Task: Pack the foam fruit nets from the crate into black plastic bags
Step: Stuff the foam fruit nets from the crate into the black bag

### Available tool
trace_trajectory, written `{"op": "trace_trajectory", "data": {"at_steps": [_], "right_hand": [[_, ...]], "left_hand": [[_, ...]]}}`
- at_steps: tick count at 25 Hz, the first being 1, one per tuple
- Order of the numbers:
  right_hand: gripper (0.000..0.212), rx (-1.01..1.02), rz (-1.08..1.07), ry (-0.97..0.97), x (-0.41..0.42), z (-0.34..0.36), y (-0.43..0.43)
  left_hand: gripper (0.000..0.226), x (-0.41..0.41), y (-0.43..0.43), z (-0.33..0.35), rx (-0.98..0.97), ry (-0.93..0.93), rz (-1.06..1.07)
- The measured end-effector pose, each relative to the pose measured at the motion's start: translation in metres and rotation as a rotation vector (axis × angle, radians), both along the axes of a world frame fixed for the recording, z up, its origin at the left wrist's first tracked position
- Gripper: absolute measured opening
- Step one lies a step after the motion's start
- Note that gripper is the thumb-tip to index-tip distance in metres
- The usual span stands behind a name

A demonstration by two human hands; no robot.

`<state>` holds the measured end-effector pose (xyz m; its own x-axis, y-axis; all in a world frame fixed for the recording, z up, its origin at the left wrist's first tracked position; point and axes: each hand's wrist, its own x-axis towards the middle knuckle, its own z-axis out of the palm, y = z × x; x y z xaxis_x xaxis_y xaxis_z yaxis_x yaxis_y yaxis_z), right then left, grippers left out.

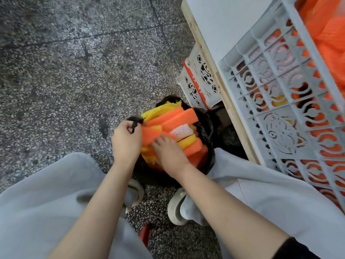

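A black plastic bag [206,126] stands on the floor between my feet, stuffed with orange, yellow and pink foam fruit nets [177,118]. My left hand [126,142] grips the bag's black handle at its left rim. My right hand [168,152] lies on top of the nets with its fingers stretched over an orange one, pressing down. The white perforated crate [280,94] sits on the table at the right, with more orange, pink and yellow nets showing through its holes and over its top.
A white table [220,25] with a wooden edge carries the crate. Under it lies a second white crate with an orange rim [197,81]. Speckled stone floor spreads to the left. My grey trouser legs and light shoes frame the bag; something red [145,234] lies by my knees.
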<state>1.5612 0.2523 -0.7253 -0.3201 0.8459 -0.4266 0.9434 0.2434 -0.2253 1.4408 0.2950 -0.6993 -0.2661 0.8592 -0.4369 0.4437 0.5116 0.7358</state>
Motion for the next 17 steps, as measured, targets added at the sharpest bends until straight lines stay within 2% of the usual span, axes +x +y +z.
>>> {"op": "trace_trajectory", "data": {"at_steps": [2, 4, 7, 9, 12, 17], "right_hand": [[0.030, -0.066, 0.165, -0.085, 0.003, -0.010, -0.010], [0.032, -0.116, 0.233, -0.094, 0.003, -0.012, -0.017], [0.035, -0.035, 0.206, 0.007, 0.003, -0.005, -0.016], [0.036, 0.029, 0.185, -0.030, 0.006, 0.003, -0.013], [0.039, 0.006, 0.150, -0.085, 0.011, 0.014, -0.012], [0.041, 0.053, 0.094, -0.069, 0.032, 0.032, -0.018]], "left_hand": [[0.012, -0.001, 0.002, -0.001, 0.000, -0.012, 0.005], [0.016, 0.000, 0.001, 0.000, -0.013, -0.009, -0.019], [0.014, 0.002, -0.004, 0.003, -0.030, 0.031, -0.068], [0.010, 0.002, -0.006, 0.005, -0.025, 0.030, -0.083], [0.006, -0.001, -0.011, 0.011, -0.004, 0.065, -0.148], [0.026, -0.001, -0.024, 0.018, 0.046, 0.245, -0.369]]}}
